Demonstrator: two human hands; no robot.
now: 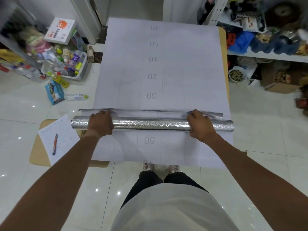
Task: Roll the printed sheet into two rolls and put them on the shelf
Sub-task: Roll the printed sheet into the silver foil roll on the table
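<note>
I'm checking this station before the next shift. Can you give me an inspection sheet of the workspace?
Surface: low table, mostly covered by the printed sheet.
Job's things: silver roll lying across the sheet, a loose edge beyond it.
Clutter: form with pen at the table's left corner.
Hands: left hand and right hand both on the roll.
Cables: nothing seen.
Surroundings: bin of bottles left; crowded shelf right.

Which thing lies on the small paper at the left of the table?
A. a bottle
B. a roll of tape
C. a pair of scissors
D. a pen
D: an orange and dark pen lies on the small paper, left of the silver roll.
</note>
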